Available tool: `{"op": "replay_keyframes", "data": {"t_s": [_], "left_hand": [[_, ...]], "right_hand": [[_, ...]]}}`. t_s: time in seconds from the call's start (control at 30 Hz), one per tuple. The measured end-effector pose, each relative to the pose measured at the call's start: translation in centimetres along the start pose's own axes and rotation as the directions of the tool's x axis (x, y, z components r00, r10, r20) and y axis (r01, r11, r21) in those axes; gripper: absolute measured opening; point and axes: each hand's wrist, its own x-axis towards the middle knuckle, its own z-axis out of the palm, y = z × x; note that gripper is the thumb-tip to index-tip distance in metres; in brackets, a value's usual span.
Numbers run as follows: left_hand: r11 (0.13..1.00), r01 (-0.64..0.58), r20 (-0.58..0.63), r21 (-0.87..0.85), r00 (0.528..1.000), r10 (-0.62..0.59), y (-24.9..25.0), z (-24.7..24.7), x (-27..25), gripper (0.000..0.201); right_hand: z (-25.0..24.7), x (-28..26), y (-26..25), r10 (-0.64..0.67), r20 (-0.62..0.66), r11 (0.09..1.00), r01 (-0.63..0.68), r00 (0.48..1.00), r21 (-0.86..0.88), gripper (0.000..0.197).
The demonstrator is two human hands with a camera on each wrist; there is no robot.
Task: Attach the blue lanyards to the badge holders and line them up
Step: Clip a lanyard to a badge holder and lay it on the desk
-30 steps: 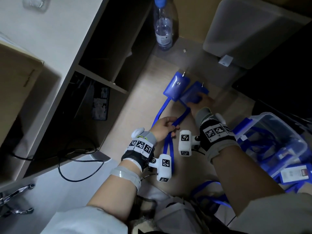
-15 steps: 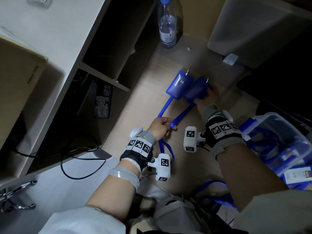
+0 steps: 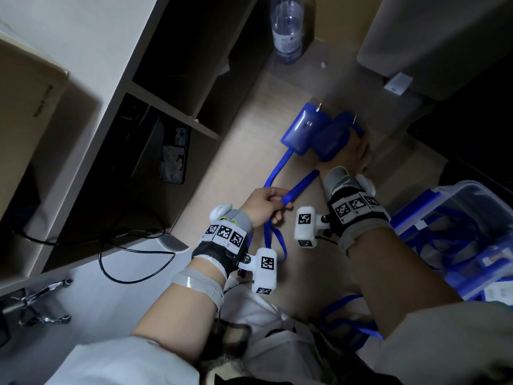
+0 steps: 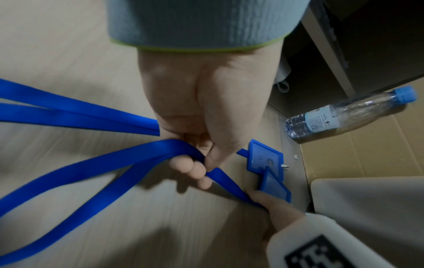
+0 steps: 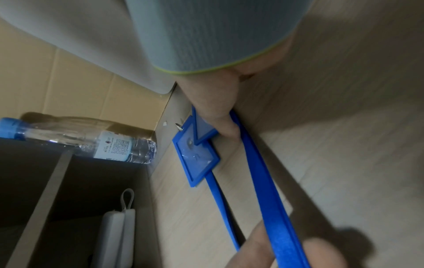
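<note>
Two blue badge holders lie at the far end of the wooden floor. The first holder [image 3: 298, 133] [image 4: 263, 157] [image 5: 195, 159] lies flat, its lanyard trailing toward me. The second holder [image 3: 331, 138] [image 4: 274, 185] [image 5: 203, 129] tilts over the first one's corner, and my right hand [image 3: 359, 154] [image 5: 218, 112] grips its near edge. My left hand [image 3: 263, 202] [image 4: 204, 156] grips the second holder's blue lanyard [image 3: 299, 186] [image 4: 98, 163] [image 5: 263, 181], which runs straight to the holder. The strap's loose loop [image 3: 274, 240] hangs behind my left fist.
A clear bin [image 3: 455, 195] of blue lanyards and holders stands at the right. A water bottle [image 3: 287, 29] and a grey case [image 3: 433, 37] stand beyond the holders. A shelf unit [image 3: 177, 87] and a black cable [image 3: 133, 245] are at the left. More lanyards [image 3: 349, 318] lie by my knees.
My right hand has pushed the second holder farther away, so it overlaps the first. The strap between my two hands has drawn straight, and my left hand has closed tighter on it.
</note>
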Motion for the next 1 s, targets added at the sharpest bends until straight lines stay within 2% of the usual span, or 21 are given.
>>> {"op": "replay_keyframes", "data": {"t_s": [0.1, 0.2, 0.3, 0.5, 0.6, 0.8, 0.87, 1.0], "left_hand": [[1.000, 0.014, 0.011, -0.004, 1.000, -0.014, 0.1, -0.1, 0.0, 0.033], [1.000, 0.013, 0.002, -0.001, 1.000, -0.013, 0.3, -0.2, 0.1, 0.035], [0.999, -0.006, -0.019, 0.048, 1.000, 0.006, 0.4, -0.4, 0.0, 0.036], [0.996, -0.018, -0.054, 0.085, 0.998, 0.023, 0.7, 0.3, -0.2, 0.035], [0.999, 0.009, -0.050, 0.034, 0.999, -0.008, 0.6, 0.7, -0.3, 0.034], [0.999, 0.013, -0.048, -0.029, 0.999, -0.015, 0.5, 1.4, -0.7, 0.034], [0.999, 0.012, -0.041, -0.032, 0.999, -0.013, 0.3, 1.5, -0.8, 0.035], [0.998, 0.021, -0.032, -0.051, 0.999, -0.023, -0.1, 1.4, -1.0, 0.035]], "right_hand": [[-0.2, -0.1, 0.2, 0.046, -0.086, 0.998, -0.043, 0.995, 0.036, 0.093], [-0.5, 0.1, 0.4, -0.004, -0.100, 0.998, 0.010, 0.995, 0.063, 0.081], [-0.6, 0.4, 0.7, -0.042, -0.077, 0.987, 0.053, 0.996, 0.149, 0.073], [-1.7, 0.6, 1.2, -0.101, -0.053, 0.978, 0.109, 0.993, 0.176, 0.068], [-2.0, 0.3, 0.9, -0.093, -0.028, 0.984, 0.097, 0.995, 0.150, 0.059], [-2.5, -0.6, 1.0, -0.167, 0.041, 0.969, 0.156, 0.985, 0.190, 0.072], [-2.2, -1.3, 1.3, -0.201, 0.064, 0.974, 0.193, 0.977, 0.120, 0.070], [-1.7, -2.5, 1.2, -0.193, 0.218, 0.973, 0.216, 0.957, -0.082, 0.067]]}}
